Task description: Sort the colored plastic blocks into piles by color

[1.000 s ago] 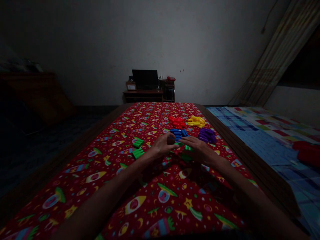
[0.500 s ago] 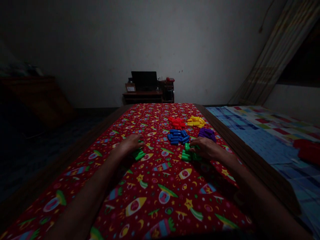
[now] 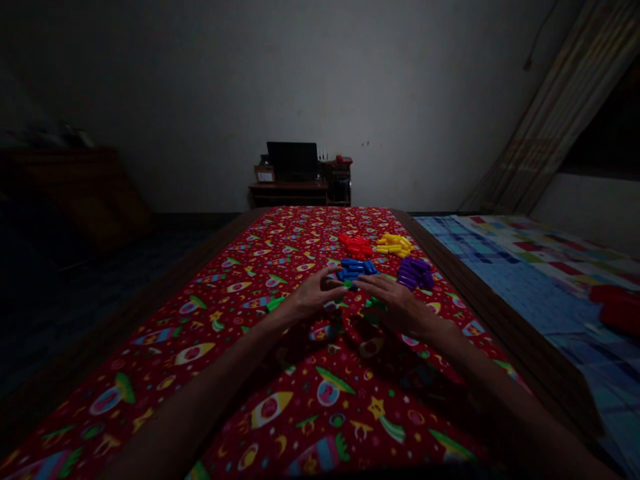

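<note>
My left hand [image 3: 320,291] is over the middle of the red patterned cloth, thumb and fingers closed round a small green piece [image 3: 349,285]. Close on its right, my right hand [image 3: 393,300] reaches over with fingertips near that piece; what it grips, if anything, is hidden. More green pieces [image 3: 374,305] show partly under my right hand, and others [image 3: 275,304] lie beside my left wrist. Just beyond the hands sits a pile of blue pieces [image 3: 357,268]. Purple pieces [image 3: 415,273] lie to the right, with red pieces [image 3: 356,247] and yellow pieces [image 3: 395,245] farther back.
The patterned cloth [image 3: 270,407] covers a long table with brown edges. A desk with a dark monitor [image 3: 293,160] stands by the far wall. At right is a bed with a checked cover [image 3: 480,250] and a red item [image 3: 617,308]; a wooden cabinet [image 3: 80,193] is at left.
My left hand has moved right from the left green pieces to the middle, now with a green piece. My right hand has shifted slightly left, towards it. The view has turned slightly.
</note>
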Tool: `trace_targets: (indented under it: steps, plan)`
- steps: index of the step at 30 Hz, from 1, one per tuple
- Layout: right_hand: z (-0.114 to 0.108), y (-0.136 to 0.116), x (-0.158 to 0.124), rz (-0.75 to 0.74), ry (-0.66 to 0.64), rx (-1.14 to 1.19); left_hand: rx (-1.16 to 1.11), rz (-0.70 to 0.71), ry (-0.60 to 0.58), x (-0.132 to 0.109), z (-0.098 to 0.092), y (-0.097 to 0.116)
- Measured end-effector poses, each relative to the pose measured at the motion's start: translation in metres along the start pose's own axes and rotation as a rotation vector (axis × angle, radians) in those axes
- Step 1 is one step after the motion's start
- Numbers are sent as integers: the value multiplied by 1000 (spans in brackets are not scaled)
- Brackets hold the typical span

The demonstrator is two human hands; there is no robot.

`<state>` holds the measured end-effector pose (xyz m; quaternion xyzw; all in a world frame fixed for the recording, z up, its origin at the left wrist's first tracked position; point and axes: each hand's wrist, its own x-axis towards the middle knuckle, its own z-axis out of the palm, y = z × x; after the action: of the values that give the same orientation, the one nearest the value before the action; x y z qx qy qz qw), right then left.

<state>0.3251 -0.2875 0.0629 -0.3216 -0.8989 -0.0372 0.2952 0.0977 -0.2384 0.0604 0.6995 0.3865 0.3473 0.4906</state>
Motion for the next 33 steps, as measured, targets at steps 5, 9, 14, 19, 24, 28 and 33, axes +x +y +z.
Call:
trace_targets:
  steps: [5,9,14,19,24,28,33]
  plan:
    - [1,-5,2,7,-50,-64,-117,26,-184,-5,29,4]
    - [-14,12,-3,254,-1,-187,348,108,-84,-8,-15,11]
    - [-30,32,-11,421,-116,-252,919,-74,10,-30,-83,-2]
    - [-34,34,-13,363,-277,-159,1024,-132,-91,-45,-91,-26]
    - [-34,33,-13,368,-252,-177,824,-21,-15,-36,-53,-16]
    - [-34,34,-13,418,-150,-173,523,197,47,-24,-2,-12]
    - [-27,34,-12,427,-99,-22,441,393,65,-9,47,-24]
